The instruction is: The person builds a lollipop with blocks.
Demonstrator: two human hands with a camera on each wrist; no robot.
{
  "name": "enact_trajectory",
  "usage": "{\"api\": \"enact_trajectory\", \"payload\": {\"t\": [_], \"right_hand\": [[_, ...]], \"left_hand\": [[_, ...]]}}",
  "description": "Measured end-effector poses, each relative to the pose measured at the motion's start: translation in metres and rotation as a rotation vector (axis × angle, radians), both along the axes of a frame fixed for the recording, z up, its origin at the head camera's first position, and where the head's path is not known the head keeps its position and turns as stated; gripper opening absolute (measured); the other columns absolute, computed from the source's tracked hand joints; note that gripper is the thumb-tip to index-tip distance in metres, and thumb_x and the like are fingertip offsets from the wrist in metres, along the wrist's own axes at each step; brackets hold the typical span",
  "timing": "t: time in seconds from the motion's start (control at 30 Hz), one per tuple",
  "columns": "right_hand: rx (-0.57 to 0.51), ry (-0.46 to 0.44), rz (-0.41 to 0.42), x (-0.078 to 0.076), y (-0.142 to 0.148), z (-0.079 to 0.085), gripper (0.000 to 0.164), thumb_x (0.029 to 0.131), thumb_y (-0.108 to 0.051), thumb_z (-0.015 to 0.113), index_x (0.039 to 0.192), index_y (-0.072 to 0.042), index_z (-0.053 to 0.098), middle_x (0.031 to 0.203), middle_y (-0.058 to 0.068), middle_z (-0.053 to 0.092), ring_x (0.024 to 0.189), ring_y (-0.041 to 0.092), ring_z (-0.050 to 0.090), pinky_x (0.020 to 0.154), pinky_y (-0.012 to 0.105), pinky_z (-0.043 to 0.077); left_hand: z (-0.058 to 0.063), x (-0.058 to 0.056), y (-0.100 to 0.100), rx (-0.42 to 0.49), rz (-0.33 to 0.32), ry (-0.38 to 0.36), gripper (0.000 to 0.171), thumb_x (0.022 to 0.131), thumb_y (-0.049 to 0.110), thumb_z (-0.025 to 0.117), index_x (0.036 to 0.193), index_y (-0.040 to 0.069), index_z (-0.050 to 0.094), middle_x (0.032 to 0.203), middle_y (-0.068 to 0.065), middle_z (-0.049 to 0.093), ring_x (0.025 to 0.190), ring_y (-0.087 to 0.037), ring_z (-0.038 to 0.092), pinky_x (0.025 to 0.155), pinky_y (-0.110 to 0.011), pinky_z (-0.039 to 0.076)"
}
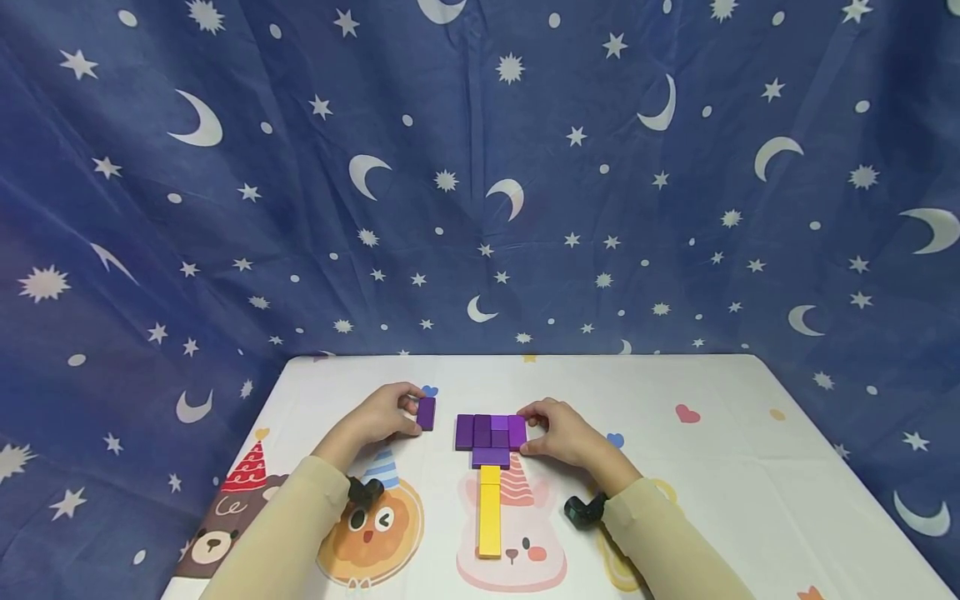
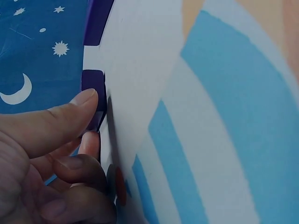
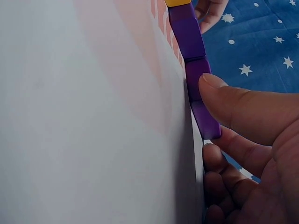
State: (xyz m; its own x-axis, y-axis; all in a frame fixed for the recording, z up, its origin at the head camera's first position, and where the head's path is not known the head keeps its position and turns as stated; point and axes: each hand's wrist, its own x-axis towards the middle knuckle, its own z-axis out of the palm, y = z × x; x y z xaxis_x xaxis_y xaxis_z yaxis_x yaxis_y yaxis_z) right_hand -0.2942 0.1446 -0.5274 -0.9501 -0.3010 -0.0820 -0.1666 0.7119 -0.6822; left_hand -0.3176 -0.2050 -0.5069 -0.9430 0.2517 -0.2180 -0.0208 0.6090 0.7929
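Observation:
My left hand [image 1: 378, 415] pinches a small dark purple block [image 1: 426, 414] between thumb and fingers, left of the other blocks. In the left wrist view, the thumb presses on the face of this purple block [image 2: 94, 84]. A group of purple blocks [image 1: 465, 432] lies side by side at the middle of the table, one of them set crosswise [image 1: 491, 457] below. At the group's right end, my right hand [image 1: 566, 433] grips a brighter purple block [image 1: 517, 432] by its ends. The right wrist view shows the thumb against the purple blocks [image 3: 205, 120].
A yellow strip of blocks [image 1: 490, 517] runs from the crosswise block toward the near edge. The white tablecloth [image 1: 712, 467] carries printed animals and hearts. Behind the table hangs a blue curtain [image 1: 420, 208] with moons and stars. Black wrist devices [image 1: 583, 512] sit below the hands.

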Motion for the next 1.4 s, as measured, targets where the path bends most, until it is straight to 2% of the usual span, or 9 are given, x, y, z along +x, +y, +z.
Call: {"api": "enact_trajectory", "payload": {"t": [0.07, 0.27, 0.43, 0.8, 1.07, 1.27, 1.4], "right_hand": [[0.0, 0.004, 0.002, 0.0, 0.0, 0.0, 0.052, 0.078, -0.021, 0.097, 0.126, -0.016, 0.075, 0.104, -0.003, 0.064, 0.1, 0.018, 0.054, 0.097, 0.041, 0.048], [0.008, 0.007, 0.001, -0.001, 0.001, -0.001, 0.053, 0.078, -0.021, 0.097, 0.126, -0.017, 0.076, 0.104, -0.003, 0.064, 0.101, 0.018, 0.055, 0.099, 0.042, 0.048], [0.009, 0.005, -0.004, 0.0, 0.001, -0.001, 0.053, 0.078, -0.021, 0.097, 0.126, -0.017, 0.076, 0.105, -0.003, 0.065, 0.101, 0.019, 0.056, 0.1, 0.043, 0.049], [0.004, 0.012, -0.005, 0.0, 0.001, -0.002, 0.053, 0.078, -0.02, 0.097, 0.125, -0.017, 0.076, 0.105, -0.003, 0.065, 0.101, 0.018, 0.056, 0.1, 0.042, 0.048], [0.007, -0.001, -0.015, 0.0, 0.0, -0.001, 0.053, 0.079, -0.022, 0.097, 0.127, -0.018, 0.076, 0.107, -0.003, 0.066, 0.104, 0.019, 0.056, 0.104, 0.045, 0.049], [0.011, 0.006, -0.006, 0.001, 0.001, 0.0, 0.053, 0.079, -0.021, 0.097, 0.127, -0.017, 0.076, 0.106, -0.003, 0.065, 0.103, 0.018, 0.056, 0.104, 0.045, 0.05], [0.008, 0.006, -0.009, 0.001, 0.001, -0.001, 0.053, 0.079, -0.021, 0.097, 0.127, -0.017, 0.076, 0.107, -0.003, 0.065, 0.103, 0.018, 0.056, 0.104, 0.045, 0.049]], "left_hand": [[0.001, 0.0, 0.0, 0.002, 0.002, -0.002, 0.066, 0.078, -0.004, 0.089, 0.14, 0.002, 0.065, 0.102, -0.008, 0.065, 0.066, -0.015, 0.05, 0.056, -0.028, 0.045], [0.001, -0.002, 0.005, -0.018, -0.015, 0.022, 0.065, 0.079, 0.0, 0.09, 0.139, 0.001, 0.065, 0.103, -0.009, 0.065, 0.08, -0.017, 0.055, 0.061, -0.028, 0.047], [0.001, -0.004, 0.011, -0.007, -0.018, 0.034, 0.065, 0.077, -0.002, 0.091, 0.137, 0.001, 0.065, 0.101, -0.009, 0.066, 0.083, -0.018, 0.056, 0.067, -0.028, 0.048], [-0.001, -0.009, 0.025, -0.073, 0.009, 0.094, 0.063, 0.077, 0.004, 0.093, 0.135, 0.005, 0.067, 0.096, -0.003, 0.065, 0.087, -0.018, 0.057, 0.089, -0.034, 0.046], [0.004, -0.009, 0.035, -0.108, 0.008, 0.119, 0.064, 0.079, 0.003, 0.092, 0.137, 0.006, 0.067, 0.094, -0.004, 0.063, 0.087, -0.018, 0.056, 0.093, -0.04, 0.045], [0.002, -0.015, 0.04, -0.139, -0.01, 0.123, 0.063, 0.08, 0.002, 0.09, 0.138, 0.01, 0.068, 0.099, -0.004, 0.064, 0.09, -0.019, 0.057, 0.092, -0.041, 0.046], [0.0, -0.018, 0.041, -0.125, -0.011, 0.115, 0.063, 0.079, -0.001, 0.09, 0.138, 0.011, 0.068, 0.101, -0.005, 0.066, 0.091, -0.019, 0.057, 0.093, -0.041, 0.046]]}}
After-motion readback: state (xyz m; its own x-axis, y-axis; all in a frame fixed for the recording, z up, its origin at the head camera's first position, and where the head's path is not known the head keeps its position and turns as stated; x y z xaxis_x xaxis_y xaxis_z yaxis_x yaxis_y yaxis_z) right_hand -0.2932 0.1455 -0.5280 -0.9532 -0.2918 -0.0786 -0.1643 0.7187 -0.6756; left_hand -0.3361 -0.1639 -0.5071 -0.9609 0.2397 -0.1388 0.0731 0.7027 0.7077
